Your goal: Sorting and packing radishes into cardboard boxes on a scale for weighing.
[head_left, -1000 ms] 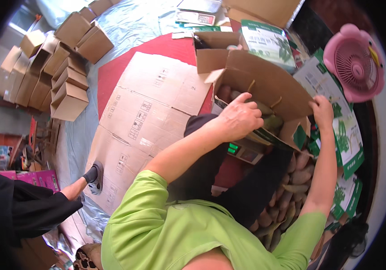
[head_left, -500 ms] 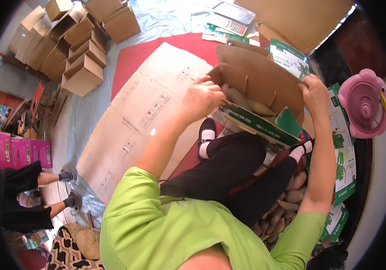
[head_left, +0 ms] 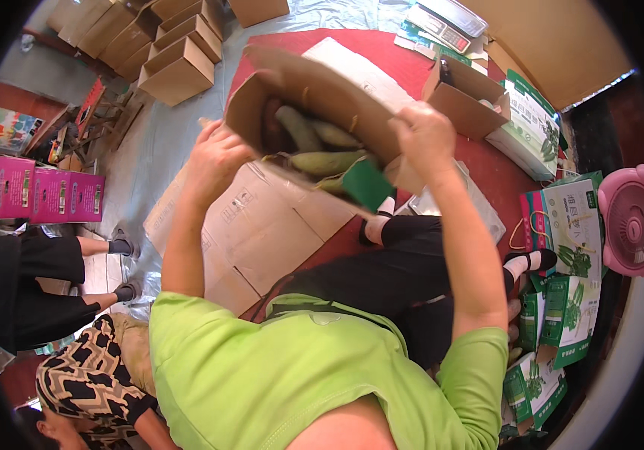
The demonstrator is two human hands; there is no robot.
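Between my hands hangs an open cardboard box with a green flap folded outward at its near right corner. Inside lie several long greenish root vegetables. My left hand is closed on the box's left end, and my right hand grips its right end. The box is tilted so that its opening faces me, above a flat cardboard sheet on the floor. The box's underside is hidden, and motion blurs its upper edge.
Another open box stands beyond my right hand, near a weighing scale. Green-and-white cartons and a pink fan line the right side. Empty brown boxes, magenta cartons and two other people are at left.
Both hands have carried the box up and to the left, off the spot by my feet and over the cardboard sheet. My view has turned to the right.
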